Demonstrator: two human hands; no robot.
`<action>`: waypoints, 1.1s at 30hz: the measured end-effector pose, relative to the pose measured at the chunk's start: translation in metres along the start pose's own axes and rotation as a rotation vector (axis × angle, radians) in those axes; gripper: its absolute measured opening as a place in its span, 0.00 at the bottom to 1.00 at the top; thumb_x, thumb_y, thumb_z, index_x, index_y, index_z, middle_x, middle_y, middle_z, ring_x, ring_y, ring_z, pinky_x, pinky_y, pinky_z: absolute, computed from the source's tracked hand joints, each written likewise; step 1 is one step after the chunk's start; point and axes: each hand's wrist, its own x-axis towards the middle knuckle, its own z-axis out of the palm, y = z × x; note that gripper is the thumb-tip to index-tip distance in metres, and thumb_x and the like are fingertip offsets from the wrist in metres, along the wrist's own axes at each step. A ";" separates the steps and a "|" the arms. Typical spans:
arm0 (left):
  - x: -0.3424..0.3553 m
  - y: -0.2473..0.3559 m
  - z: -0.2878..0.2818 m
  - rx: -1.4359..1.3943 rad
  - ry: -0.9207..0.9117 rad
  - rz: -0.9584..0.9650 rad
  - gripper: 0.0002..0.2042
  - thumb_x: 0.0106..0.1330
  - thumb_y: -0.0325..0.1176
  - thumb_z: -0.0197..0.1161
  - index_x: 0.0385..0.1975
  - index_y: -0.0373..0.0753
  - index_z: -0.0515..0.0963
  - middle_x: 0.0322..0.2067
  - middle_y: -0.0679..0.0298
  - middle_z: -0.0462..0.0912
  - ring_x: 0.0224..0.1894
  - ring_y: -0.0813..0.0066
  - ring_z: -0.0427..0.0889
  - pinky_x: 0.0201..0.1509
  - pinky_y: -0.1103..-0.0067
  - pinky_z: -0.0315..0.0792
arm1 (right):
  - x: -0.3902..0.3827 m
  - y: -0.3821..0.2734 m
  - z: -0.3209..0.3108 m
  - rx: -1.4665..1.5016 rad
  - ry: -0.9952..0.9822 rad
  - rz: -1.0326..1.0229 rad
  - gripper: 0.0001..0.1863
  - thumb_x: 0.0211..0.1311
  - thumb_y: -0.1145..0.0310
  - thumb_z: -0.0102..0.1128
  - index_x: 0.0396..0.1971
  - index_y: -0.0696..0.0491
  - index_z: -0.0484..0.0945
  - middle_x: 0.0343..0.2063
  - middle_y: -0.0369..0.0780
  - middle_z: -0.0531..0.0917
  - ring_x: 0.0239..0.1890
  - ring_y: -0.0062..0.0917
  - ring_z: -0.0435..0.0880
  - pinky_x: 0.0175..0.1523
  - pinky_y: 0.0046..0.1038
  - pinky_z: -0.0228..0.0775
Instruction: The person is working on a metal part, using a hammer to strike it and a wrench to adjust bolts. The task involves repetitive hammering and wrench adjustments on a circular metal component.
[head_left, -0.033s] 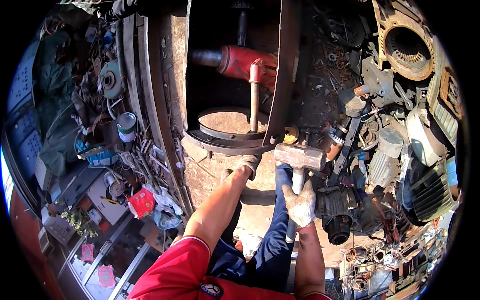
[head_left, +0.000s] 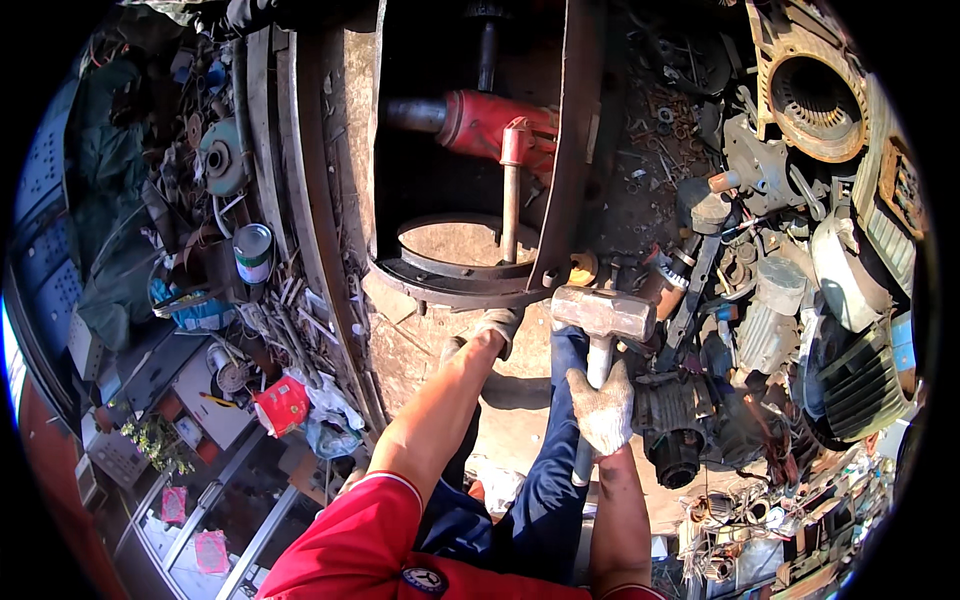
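My right hand [head_left: 603,408], in a pale work glove, is closed round the handle of a sledgehammer [head_left: 606,313]. Its worn metal head points away from me, over my right leg, and the handle runs back below my hand. My left hand [head_left: 494,327], also gloved, is at the near underside of a dark metal ring [head_left: 452,289]. The rim and my wrist hide most of its fingers, so I cannot tell whether it grips the ring. Beyond the ring, inside a steel frame [head_left: 572,130], lies a red hydraulic jack [head_left: 480,127] with an upright rod [head_left: 510,205] in front of it.
On the right lies a heap of motor parts, with a round motor housing [head_left: 815,105] and a finned casing [head_left: 860,390]. Long steel beams [head_left: 310,170] run along the left. Past them are a paint can [head_left: 253,250], a red packet [head_left: 282,405] and loose scrap.
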 end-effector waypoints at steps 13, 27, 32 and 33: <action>-0.002 -0.004 -0.021 -0.097 -0.086 0.071 0.26 0.74 0.47 0.60 0.68 0.41 0.74 0.66 0.57 0.78 0.66 0.57 0.78 0.74 0.67 0.69 | -0.012 -0.166 0.063 0.683 -0.190 0.034 0.21 0.64 0.73 0.69 0.54 0.60 0.73 0.23 0.37 0.80 0.17 0.20 0.77 0.20 0.24 0.71; 0.009 -0.007 -0.043 -0.158 -0.213 0.121 0.26 0.73 0.46 0.61 0.67 0.41 0.75 0.64 0.56 0.79 0.65 0.57 0.79 0.73 0.67 0.70 | 0.059 -0.268 0.177 0.866 -0.045 0.050 0.13 0.63 0.65 0.72 0.39 0.54 0.77 0.21 0.35 0.78 0.16 0.22 0.79 0.21 0.28 0.76; 0.009 0.003 -0.042 -0.162 -0.233 0.124 0.26 0.73 0.46 0.61 0.66 0.40 0.75 0.64 0.56 0.79 0.65 0.57 0.79 0.72 0.67 0.70 | 0.060 -0.277 0.196 0.989 0.110 0.062 0.16 0.60 0.68 0.71 0.43 0.55 0.74 0.21 0.36 0.77 0.16 0.22 0.78 0.21 0.29 0.74; 0.010 0.001 -0.044 -0.157 -0.216 0.123 0.26 0.73 0.46 0.61 0.66 0.40 0.75 0.64 0.56 0.79 0.65 0.57 0.79 0.72 0.67 0.70 | 0.059 -0.290 0.207 0.904 -0.047 0.009 0.13 0.62 0.64 0.71 0.41 0.52 0.78 0.22 0.34 0.79 0.17 0.22 0.78 0.22 0.27 0.76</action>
